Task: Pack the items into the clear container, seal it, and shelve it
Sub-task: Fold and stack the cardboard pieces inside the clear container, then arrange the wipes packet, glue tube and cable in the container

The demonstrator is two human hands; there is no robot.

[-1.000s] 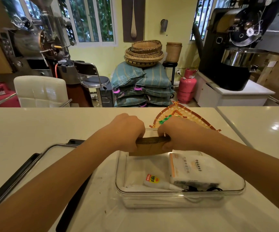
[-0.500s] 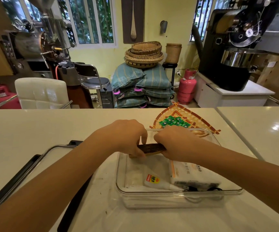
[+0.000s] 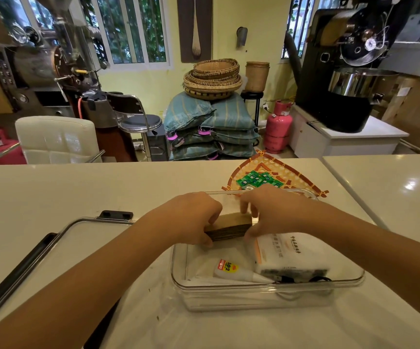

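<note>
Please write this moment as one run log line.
phase: packing | left hand + right hand: holding brown stack over clear container | lid: off, on table

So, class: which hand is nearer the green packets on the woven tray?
Right. The right hand lies just in front of the green packets; the left hand sits further left, gripping the brown stack.

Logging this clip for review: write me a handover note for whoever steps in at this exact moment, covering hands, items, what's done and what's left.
Left hand and right hand both grip a brown stack of cards at the far left end of the clear container, lowering it in.
Already inside: glue bottle, white packet, a black cable.
Lid lies off to the left on the counter.
Green sachets sit on the woven tray behind, not packed.
Left: release stack, add any remaining items, fit lid, shelve.
</note>
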